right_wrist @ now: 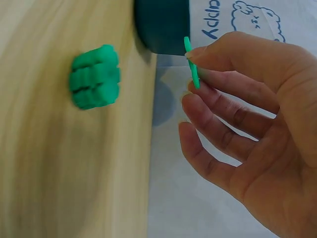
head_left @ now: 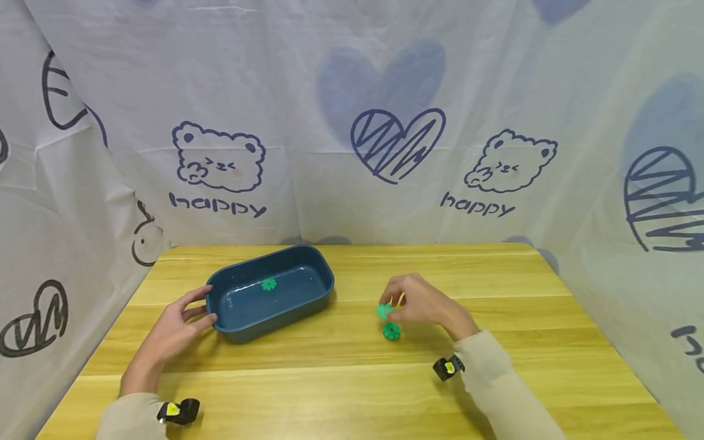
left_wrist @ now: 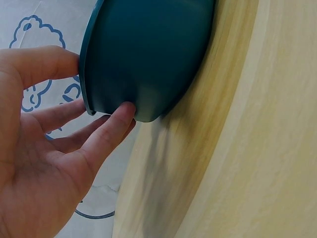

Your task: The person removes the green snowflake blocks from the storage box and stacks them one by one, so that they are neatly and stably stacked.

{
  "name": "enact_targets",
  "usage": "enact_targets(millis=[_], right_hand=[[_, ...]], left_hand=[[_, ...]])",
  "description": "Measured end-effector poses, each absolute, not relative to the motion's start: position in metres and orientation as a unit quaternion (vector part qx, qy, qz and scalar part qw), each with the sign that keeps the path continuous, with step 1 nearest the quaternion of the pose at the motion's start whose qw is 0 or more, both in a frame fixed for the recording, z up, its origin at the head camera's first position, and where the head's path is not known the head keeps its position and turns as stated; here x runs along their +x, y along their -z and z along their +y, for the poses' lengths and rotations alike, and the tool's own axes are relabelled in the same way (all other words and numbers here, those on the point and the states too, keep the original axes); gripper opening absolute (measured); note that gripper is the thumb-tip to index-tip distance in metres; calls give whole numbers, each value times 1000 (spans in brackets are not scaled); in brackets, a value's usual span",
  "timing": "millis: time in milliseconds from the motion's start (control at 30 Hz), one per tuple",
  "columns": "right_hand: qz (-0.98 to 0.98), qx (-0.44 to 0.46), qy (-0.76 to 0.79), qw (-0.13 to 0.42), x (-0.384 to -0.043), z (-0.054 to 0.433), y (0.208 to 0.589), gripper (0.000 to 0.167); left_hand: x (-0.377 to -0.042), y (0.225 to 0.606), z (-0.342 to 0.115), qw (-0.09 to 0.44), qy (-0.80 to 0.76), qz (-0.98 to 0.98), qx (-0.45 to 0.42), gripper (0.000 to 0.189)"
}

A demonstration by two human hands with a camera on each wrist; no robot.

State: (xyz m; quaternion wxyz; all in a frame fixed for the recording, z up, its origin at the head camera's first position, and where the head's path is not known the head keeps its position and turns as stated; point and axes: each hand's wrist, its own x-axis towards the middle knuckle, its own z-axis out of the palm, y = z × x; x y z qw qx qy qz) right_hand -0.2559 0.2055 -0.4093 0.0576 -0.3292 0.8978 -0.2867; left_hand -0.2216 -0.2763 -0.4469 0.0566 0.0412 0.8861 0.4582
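A dark blue plastic tub [head_left: 258, 327] stands on the left half of the table, with one flat green notched disc [head_left: 268, 284] on its floor. My left hand [head_left: 175, 324] grips the tub's left end, thumb and fingers spread against the rim and outer wall; the left wrist view shows fingertips pressed on the wall [left_wrist: 148, 49]. Between thumb and fingertips, my right hand [head_left: 420, 299] pinches a thin green notched disc [right_wrist: 193, 69], seen edge-on in the right wrist view. Just below it, a short stack of green notched discs [head_left: 392, 332] sits on the table.
The wooden table [head_left: 330, 391] has a light yellow grain. A white cloth [head_left: 308, 122] printed with bears and hearts hangs behind it and at the sides. Black wrist cameras [head_left: 178, 412] are strapped to both wrists.
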Motion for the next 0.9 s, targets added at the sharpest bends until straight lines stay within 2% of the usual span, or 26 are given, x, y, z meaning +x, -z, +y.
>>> enact_targets(millis=[900], right_hand=[[895,-319,303,76,-244,220,440,14]], left_hand=[[-223,449,-277,59,-455,888,37,75]])
